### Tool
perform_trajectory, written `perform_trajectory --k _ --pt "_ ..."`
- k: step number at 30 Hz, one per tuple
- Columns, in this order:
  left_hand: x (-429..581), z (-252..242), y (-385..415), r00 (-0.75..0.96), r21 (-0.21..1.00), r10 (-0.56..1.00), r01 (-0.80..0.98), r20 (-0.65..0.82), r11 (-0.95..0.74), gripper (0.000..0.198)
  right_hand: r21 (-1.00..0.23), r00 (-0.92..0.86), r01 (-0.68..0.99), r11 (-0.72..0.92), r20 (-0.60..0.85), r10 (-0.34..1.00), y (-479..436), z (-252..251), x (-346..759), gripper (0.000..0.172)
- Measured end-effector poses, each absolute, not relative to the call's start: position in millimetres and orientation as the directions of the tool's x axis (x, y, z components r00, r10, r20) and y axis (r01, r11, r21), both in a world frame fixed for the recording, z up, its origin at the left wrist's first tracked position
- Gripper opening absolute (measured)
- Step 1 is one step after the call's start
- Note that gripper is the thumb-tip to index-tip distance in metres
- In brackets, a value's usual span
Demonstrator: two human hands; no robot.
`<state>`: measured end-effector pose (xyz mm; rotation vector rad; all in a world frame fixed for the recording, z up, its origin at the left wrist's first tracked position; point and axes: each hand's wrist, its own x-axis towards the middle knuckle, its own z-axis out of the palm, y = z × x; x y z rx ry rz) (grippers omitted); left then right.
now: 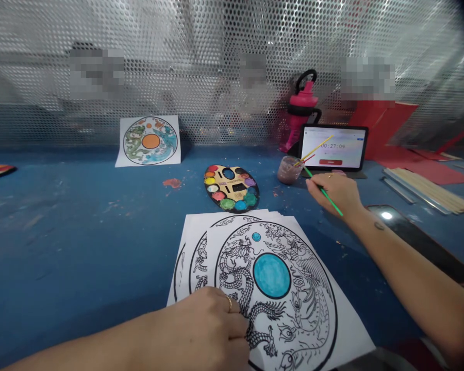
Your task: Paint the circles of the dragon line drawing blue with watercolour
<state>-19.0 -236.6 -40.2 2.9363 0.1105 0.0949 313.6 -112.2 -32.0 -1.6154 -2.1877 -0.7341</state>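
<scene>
Left hand [204,330] with fingers spread flat on a thin, floppy printed dragon-and-phoenix sheet [313,309] just in front of the paint palette [231,188], right hand [332,193] with fingers pinched around a light, slim green paintbrush [332,206] to the palette's right, the brush best held mid-handle, the sheet best taken by its edge.

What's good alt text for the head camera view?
A person's left hand rests on a dragon-and-phoenix coloring sheet with a turquoise-painted circle, while the right hand holds a green paintbrush. An oval watercolor palette and a tablet showing a timer sit beyond on a blue table.
</scene>
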Motion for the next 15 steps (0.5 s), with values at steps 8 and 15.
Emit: perform_trajectory --k 8,15 --pt "-21.0 -40.2 -236.2 0.995 0.221 0.076 0.061 0.058 -0.973 0.017 0.165 -0.288 0.958 0.236 0.575 0.766 -110.2 -38.3 312.9 0.036" --pt "-20.5 -41.3 -238.2 0.996 0.223 0.071 0.057 0.055 -0.973 0.015 0.094 -0.258 0.965 0.246 0.534 0.805 -110.2 -35.1 311.8 0.039"
